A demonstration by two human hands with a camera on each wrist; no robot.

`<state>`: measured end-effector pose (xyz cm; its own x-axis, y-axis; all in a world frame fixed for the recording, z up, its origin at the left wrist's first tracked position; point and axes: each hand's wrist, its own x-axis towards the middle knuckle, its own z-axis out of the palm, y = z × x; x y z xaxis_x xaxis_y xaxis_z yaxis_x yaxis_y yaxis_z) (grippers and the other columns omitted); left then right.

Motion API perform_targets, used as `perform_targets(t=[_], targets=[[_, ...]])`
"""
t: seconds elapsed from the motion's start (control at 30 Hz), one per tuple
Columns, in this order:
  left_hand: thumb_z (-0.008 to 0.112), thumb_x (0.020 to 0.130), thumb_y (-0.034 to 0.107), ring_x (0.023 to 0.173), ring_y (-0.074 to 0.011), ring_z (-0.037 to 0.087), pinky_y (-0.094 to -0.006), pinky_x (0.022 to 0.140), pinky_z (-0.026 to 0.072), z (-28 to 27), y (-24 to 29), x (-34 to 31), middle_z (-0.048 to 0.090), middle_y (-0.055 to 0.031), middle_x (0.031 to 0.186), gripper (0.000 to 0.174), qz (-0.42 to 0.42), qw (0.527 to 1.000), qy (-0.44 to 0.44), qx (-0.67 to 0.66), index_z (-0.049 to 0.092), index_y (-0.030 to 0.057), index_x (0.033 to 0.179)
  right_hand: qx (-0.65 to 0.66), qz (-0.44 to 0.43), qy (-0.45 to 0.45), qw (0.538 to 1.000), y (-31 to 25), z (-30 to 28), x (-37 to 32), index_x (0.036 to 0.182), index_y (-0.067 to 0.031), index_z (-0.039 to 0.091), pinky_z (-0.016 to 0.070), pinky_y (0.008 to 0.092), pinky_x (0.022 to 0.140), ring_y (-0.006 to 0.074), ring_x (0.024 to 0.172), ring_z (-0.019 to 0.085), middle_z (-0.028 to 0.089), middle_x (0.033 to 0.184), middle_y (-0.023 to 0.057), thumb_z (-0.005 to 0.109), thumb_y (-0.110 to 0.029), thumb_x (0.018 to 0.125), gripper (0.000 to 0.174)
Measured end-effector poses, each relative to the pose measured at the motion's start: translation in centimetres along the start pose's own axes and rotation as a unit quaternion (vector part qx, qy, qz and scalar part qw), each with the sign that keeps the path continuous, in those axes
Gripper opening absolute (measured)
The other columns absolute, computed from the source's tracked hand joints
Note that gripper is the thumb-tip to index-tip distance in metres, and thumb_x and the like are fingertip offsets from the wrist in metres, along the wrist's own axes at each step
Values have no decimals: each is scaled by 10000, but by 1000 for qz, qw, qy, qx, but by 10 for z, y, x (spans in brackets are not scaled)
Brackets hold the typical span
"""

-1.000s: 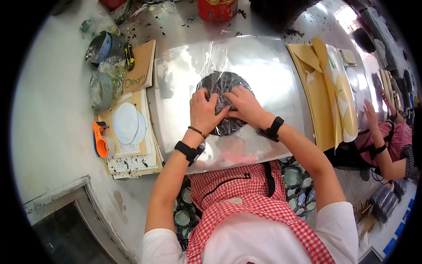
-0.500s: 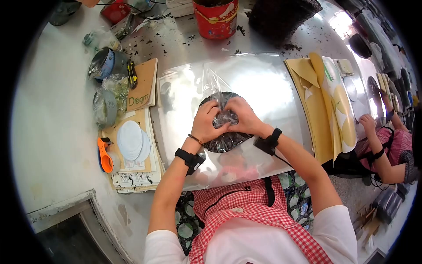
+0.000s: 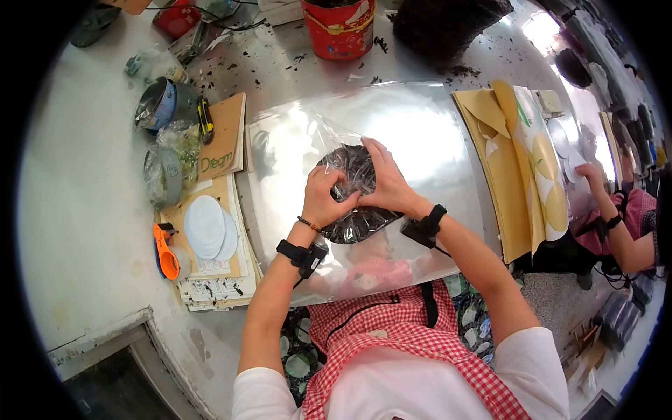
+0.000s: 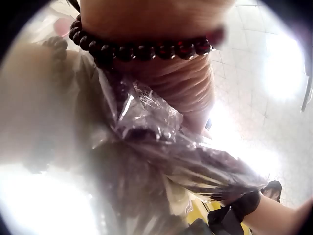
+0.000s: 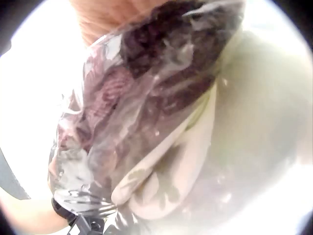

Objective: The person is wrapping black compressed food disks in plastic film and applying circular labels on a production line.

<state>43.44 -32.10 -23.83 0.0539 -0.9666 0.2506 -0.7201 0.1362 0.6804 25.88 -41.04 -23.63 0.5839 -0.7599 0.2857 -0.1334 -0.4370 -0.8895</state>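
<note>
A round dark mass point(image 3: 350, 222) under crinkled clear film lies on a shiny sheet point(image 3: 427, 140) in the head view. On its left side rests the left hand point(image 3: 326, 201), fingers bent into the film. The right hand point(image 3: 386, 183) lies over the right side, its fingers stretched toward the far edge; both thumbs come close together near the middle. The left wrist view has the film-covered mass point(image 4: 195, 169) below the beaded wrist. In the right wrist view the wrapped mass point(image 5: 166, 63) hides most of the right hand point(image 5: 110, 17).
Left of the sheet are a brown notebook point(image 3: 222, 133), a yellow cutter point(image 3: 204, 120), white discs point(image 3: 204, 227), orange scissors point(image 3: 166, 257) and tape rolls. A red bucket point(image 3: 339, 31) and a dark block point(image 3: 448, 28) stand beyond. Yellow paper point(image 3: 500, 175) lies right, with another person further right.
The right hand's fingers have straightened and moved toward the mass's far edge. The left hand has stayed on its left side. The other person's hand now touches a white disc.
</note>
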Motion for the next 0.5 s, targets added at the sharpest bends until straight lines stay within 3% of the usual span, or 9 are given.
perform_targets(t=[0.07, 0.13, 0.17, 0.23, 0.27, 0.3, 0.37, 0.4, 0.5], targets=[[808, 636, 211, 1096, -289, 523, -396, 883, 442, -3, 6, -3, 560, -135, 1238, 357, -28, 999, -28, 4, 582, 79, 879, -142, -59, -103, 983, -2, -3, 4, 1166, -120, 576, 312, 427, 1023, 257, 1230, 449, 540, 1231, 65, 793, -350, 666, 592], [825, 633, 208, 1158, -283, 497, -395, 937, 425, -3, 15, -3, 376, -196, 1406, 393, -63, 990, 90, -89, 596, 102, 934, -184, -94, -146, 967, 1, -5, 3, 1191, -105, 548, 329, 425, 1010, 276, 1230, 452, 530, 1248, 88, 804, -354, 650, 648], [825, 633, 208, 1158, -283, 497, -395, 937, 425, -4, 10, 0, 376, -196, 1406, 393, -61, 990, 88, -89, 596, 102, 934, -229, -129, -188, 946, 3, -7, 3, 1215, -89, 521, 345, 422, 996, 295, 1230, 454, 520, 1265, 111, 816, -357, 635, 704], [836, 632, 203, 1226, -281, 452, -371, 949, 435, -8, 0, 10, 178, -230, 1490, 445, -17, 993, 108, -53, 596, 117, 996, -233, -131, -201, 942, 7, -8, 2, 1260, -104, 492, 337, 432, 1005, 305, 1237, 443, 501, 1286, 111, 808, -362, 644, 738], [828, 636, 180, 1242, -279, 460, -357, 936, 450, -7, 0, 13, 324, -201, 1445, 359, -9, 992, 112, -64, 598, 90, 896, -235, -136, -217, 938, 9, -9, 1, 1304, -120, 463, 329, 442, 1013, 315, 1245, 432, 482, 1306, 111, 801, -366, 653, 773], [828, 636, 180, 1242, -279, 460, -357, 936, 450, -7, 0, 14, 324, -201, 1445, 359, -10, 992, 113, -64, 598, 90, 896, -235, -136, -219, 937, 10, -8, -1, 1304, -120, 463, 329, 442, 1013, 315, 1245, 432, 482, 1306, 111, 801, -366, 653, 773], [811, 649, 145, 1203, -283, 504, -358, 916, 463, -7, 0, 16, 479, -174, 1341, 279, -57, 985, 24, -162, 576, 55, 772, -117, -40, -122, 985, 5, -7, 0, 1299, -139, 484, 312, 447, 1020, 290, 1273, 417, 484, 1318, 77, 785, -363, 688, 717], [766, 691, 98, 1148, -296, 546, -364, 906, 466, -3, 1, 14, 574, -154, 1228, 233, -19, 988, 65, -140, 542, 35, 689, -119, -40, -122, 985, 3, -6, 1, 1299, -139, 484, 312, 447, 1020, 290, 1273, 417, 484, 1318, 77, 785, -363, 688, 717], [695, 741, 99, 1084, -340, 584, -410, 852, 479, -8, 10, 13, 612, -138, 1150, 188, 45, 995, 37, -76, 533, 23, 685, -103, -79, -83, 988, -5, -7, 0, 1296, -152, 491, 311, 449, 1019, 272, 1301, 396, 479, 1324, 55, 773, -365, 710, 684]])
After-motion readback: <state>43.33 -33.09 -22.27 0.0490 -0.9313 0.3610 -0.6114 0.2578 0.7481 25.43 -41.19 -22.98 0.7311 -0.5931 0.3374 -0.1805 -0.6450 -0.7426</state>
